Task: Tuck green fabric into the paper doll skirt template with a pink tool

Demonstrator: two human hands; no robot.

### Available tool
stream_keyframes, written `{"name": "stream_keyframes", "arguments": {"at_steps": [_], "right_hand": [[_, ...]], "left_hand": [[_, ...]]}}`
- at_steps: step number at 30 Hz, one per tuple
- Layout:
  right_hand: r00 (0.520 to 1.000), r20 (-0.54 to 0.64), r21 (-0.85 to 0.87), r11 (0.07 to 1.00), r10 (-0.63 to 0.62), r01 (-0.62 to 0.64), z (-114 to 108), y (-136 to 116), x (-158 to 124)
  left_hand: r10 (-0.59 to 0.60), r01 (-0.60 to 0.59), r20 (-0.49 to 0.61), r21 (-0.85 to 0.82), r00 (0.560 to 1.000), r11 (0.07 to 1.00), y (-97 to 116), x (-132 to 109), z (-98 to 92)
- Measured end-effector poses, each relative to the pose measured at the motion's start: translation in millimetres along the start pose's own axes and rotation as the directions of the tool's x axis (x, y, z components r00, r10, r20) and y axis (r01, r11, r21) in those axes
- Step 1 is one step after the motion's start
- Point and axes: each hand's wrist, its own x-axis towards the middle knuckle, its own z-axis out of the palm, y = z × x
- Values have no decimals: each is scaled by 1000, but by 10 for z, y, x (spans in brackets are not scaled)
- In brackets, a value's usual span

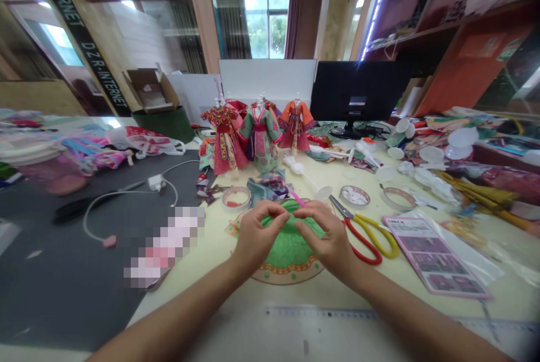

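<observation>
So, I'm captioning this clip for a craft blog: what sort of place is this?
Likely a doll-costume craft workshop: three miniature gowns stand on display, scissors lie on the table, and a printed pink instruction sheet lies beside them.

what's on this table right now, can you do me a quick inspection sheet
surface: pale yellow mat beside a dark grey mat
job's things: green patterned fabric on a round paper disc, pink stick at its top
hands: left hand and right hand both pinch the fabric's top
clutter: red-and-yellow scissors, tape rolls, printed sheet, dressed doll figures
cables: white cable on the dark mat
surroundings: black monitor, cardboard box, window
</observation>
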Motion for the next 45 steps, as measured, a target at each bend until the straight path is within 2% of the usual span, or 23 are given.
{"name": "stream_keyframes", "arguments": {"at_steps": [3,11,16,27,34,40,45], "right_hand": [[1000,-3,0,1000,3,-3,37,38,13],[997,-19,-9,997,-74,74,79,70,-4],[996,-1,-62,994,-91,91,100,112,-28],[993,17,-34,992,-118,119,104,123,-56],[989,37,-82,986,-141,144,80,121,-69],[986,58,-134,978,-155,162,81,112,-83],[983,76,-158,972,-165,175,86,100,-83]], "left_hand": [[37,-38,15,35,999,999,1,-5,-4],[164,-161,-34,93,986,983,-96,-63,-15],[189,-185,-25,102,982,977,-116,-76,-21],[258,-256,17,180,966,950,-129,-117,-19],[335,-333,41,276,941,902,-149,-133,-51],[424,-424,94,394,901,815,-151,-145,-60],[444,-442,106,437,890,783,-144,-157,-47]]}}
